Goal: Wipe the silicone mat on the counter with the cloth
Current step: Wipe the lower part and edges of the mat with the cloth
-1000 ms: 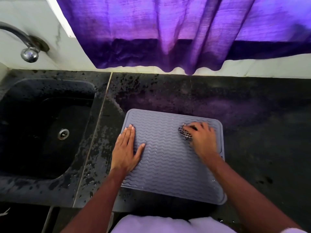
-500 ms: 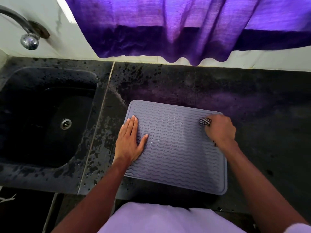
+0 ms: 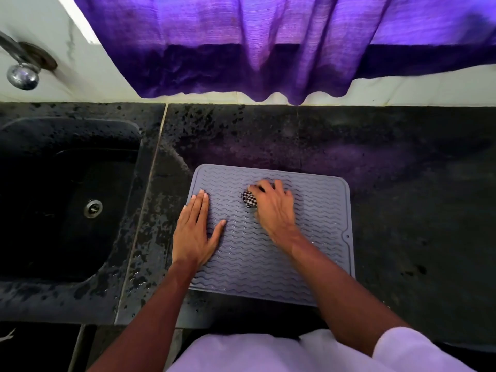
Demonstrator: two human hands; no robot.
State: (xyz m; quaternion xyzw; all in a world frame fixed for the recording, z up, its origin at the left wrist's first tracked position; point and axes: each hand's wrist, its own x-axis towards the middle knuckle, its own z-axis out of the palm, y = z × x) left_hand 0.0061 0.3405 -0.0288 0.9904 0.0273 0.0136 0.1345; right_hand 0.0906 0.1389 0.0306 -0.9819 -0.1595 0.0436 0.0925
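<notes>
A grey silicone mat (image 3: 316, 253) with wavy ridges lies flat on the dark counter (image 3: 402, 183). My left hand (image 3: 194, 232) presses flat on the mat's left edge, fingers straight. My right hand (image 3: 273, 208) grips a bunched black-and-white checked cloth (image 3: 249, 199) against the mat's upper middle. Only a small part of the cloth shows at the fingers; the rest is under the hand.
A dark sink (image 3: 67, 200) with a metal drain (image 3: 93, 208) sits left of the mat. A chrome tap (image 3: 22, 73) juts from the white wall at far left. A purple curtain (image 3: 268, 44) hangs over the counter's back edge. The counter near the sink is wet.
My right hand has slid the cloth leftward from the mat's upper right corner to its upper middle. My left hand stays pressed on the left edge.
</notes>
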